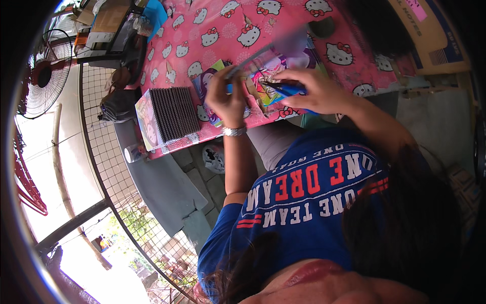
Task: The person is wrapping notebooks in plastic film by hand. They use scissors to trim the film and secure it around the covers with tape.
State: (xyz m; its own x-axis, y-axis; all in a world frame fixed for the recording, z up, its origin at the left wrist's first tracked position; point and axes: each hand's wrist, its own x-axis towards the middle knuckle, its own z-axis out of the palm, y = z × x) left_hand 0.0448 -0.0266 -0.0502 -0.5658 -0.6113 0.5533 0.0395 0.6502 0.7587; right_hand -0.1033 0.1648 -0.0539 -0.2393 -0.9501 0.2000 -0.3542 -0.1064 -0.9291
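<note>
My left hand (pixel 226 97), with a silver watch at its wrist, is closed on a notebook (pixel 254 59) tilted up off the table. Its cover is smeared by motion, and its long edge runs toward my right hand. In my right hand (pixel 324 92) I grip blue-handled pliers (pixel 290 89), their dark jaws pointing left, close to that edge. Whether the jaws touch it I cannot tell. Under both hands lie notebooks with colourful cartoon covers (pixel 202 81), partly hidden by my fingers.
A neat stack of wire-bound notebooks (pixel 174 112) stands at the table's left edge. Pink cartoon-print cloth (pixel 212 38) covers the table (pixel 182 50). A cardboard box (pixel 435 38) sits at the far right. Beyond the left side are a fan (pixel 44 73) and a wire grille (pixel 104 111).
</note>
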